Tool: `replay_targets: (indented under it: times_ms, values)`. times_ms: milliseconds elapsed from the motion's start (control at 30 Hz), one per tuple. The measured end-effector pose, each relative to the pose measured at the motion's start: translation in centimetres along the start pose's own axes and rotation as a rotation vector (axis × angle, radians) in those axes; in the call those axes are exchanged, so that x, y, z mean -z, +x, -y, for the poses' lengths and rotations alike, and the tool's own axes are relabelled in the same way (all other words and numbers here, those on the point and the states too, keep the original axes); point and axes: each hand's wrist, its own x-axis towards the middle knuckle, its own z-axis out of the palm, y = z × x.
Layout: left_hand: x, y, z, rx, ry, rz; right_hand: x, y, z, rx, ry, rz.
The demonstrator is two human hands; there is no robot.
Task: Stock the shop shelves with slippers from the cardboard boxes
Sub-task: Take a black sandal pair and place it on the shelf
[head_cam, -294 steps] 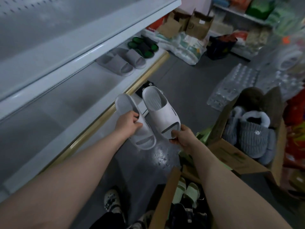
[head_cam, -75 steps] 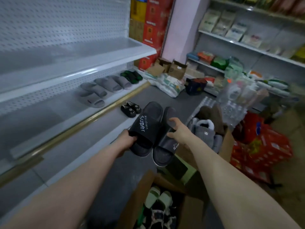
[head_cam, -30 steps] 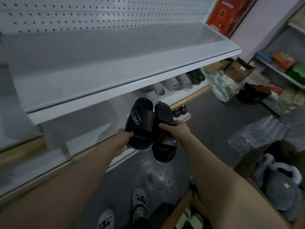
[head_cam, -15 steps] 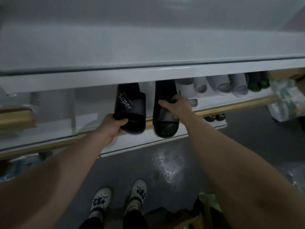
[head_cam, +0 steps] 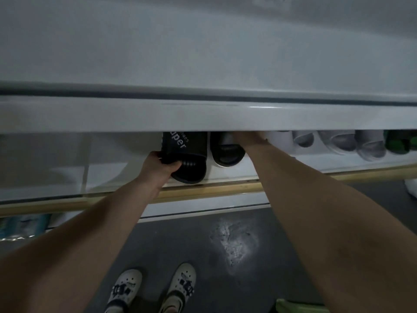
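I read one marking: white lettering "uper" on the strap of the black slipper, its start hidden by the shelf edge. Smaller print beside it is illegible.

A shop. Long white metal shelves, one over the other, w/ a gold strip on the front edge. Grey rubber slippers, green & black slippers & black rubber slippers sit in a row.

The upper shelf is seen as smooth, glossy painted metal, the lower shelf's edge strip is finished in a brassy sheen, the black slippers are shown matt and rubbery with ribbed footbeds, and the matt floor is broken by a rough patch.
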Motion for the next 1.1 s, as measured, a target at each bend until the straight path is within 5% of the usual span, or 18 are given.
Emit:
replay_targets:
  times_ms: [133, 500, 867, 1100]
  values:
    - [-0.6, 1.8, 1.0, -0.015, 0.108, -0.025, -1.4, 0.7, -0.9, 0.028, -0.026, 0.042]
    - [-3.0, 2.5, 1.1, -0.093, 0.395, -0.299, -1.8, -4.4, -4.3, 0.142, 0.066, -0.209]
    - [-2.0, -1.9, 0.7, -0.174, 0.524, -0.171, -1.3, -13.1, -6.1, 0.031, 0.029, -0.207]
    - [-2.3, -8.0, 1.1, -0.21, 0.434, 0.184, -1.9, -21.7, -6.3, -0.102, 0.095, -0.248]
